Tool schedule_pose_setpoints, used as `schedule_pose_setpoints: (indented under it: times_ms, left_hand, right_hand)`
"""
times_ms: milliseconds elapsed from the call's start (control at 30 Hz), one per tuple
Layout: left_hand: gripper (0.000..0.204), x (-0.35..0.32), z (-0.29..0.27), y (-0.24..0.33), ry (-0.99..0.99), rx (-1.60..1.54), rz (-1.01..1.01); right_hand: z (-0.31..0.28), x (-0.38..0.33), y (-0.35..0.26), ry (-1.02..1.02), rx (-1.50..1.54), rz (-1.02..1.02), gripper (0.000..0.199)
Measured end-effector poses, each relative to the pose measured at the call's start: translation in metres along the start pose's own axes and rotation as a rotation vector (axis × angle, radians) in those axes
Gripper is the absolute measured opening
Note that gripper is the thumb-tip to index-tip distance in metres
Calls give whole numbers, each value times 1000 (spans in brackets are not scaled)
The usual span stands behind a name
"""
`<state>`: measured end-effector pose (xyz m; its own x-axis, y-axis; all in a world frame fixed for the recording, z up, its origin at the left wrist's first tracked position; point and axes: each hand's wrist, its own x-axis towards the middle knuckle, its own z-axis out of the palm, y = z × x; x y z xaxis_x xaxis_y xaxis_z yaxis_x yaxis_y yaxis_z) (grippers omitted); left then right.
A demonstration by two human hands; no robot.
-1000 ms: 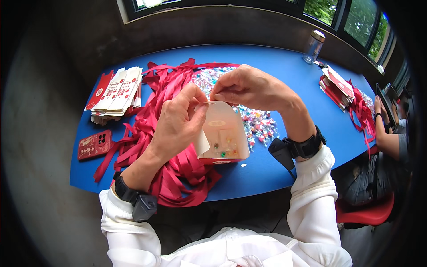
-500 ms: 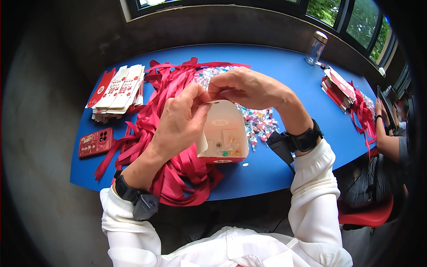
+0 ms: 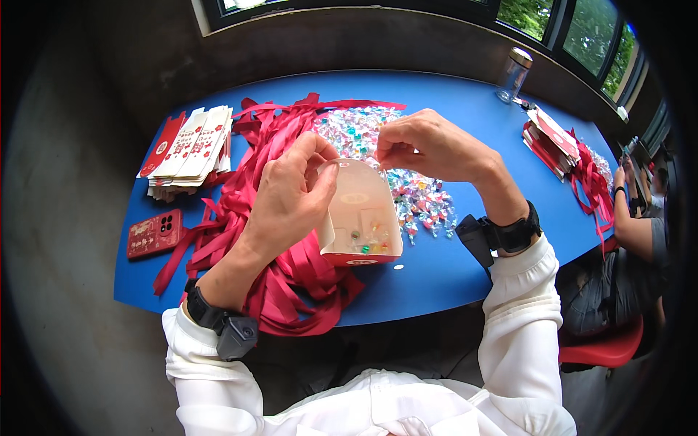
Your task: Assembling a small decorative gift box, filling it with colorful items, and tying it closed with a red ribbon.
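Observation:
A red and white paper box [image 3: 358, 190] stands open toward me at the table's near side, with a few wrapped candies [image 3: 375, 248] on its bottom. My left hand [image 3: 294, 190] pinches the upper left edge of its raised back flap between thumb and fingers. Just off the flap's upper right corner, my right hand [image 3: 435, 147] is closed in a pinch. Whatever lies between those fingertips is too small to make out. Beyond and beside the box spreads a heap of shiny wrapped candies [image 3: 429, 203].
Red ribbons [image 3: 291, 269] pile up left of the box. Flat folded boxes [image 3: 193, 149] and a red phone [image 3: 154, 234] lie further left. At the right are a bottle [image 3: 515, 75], more boxes [image 3: 552, 138] and another person's arm [image 3: 631, 214]. A small white oval [image 3: 398, 267] lies nearby.
My right hand has moved right, away from my left hand and the flap's top. The left hand stays at the flap, and the box has shifted slightly left.

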<state>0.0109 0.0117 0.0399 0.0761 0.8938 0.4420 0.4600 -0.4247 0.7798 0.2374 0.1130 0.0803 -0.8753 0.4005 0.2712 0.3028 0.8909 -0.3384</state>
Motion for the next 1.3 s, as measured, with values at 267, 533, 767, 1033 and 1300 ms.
schedule_pose_setpoints:
  times_ms: [267, 533, 767, 1033, 1300]
  left_hand:
    - [26, -7, 22, -13, 81, -172, 63]
    - [30, -18, 40, -22, 137, -228, 162]
    - [17, -25, 36, -28, 54, -211, 164]
    - [16, -23, 35, -30, 67, -303, 229]
    - [21, -16, 33, -36, -8, -370, 272]
  right_hand:
    - [10, -62, -35, 172, 431, 180, 41]
    - [34, -72, -70, 144, 379, 279, 45]
    - [46, -60, -59, 231, 310, 209, 29]
    - [53, -57, -52, 250, 439, 244, 31]
    - [62, -53, -27, 421, 423, 45, 34]
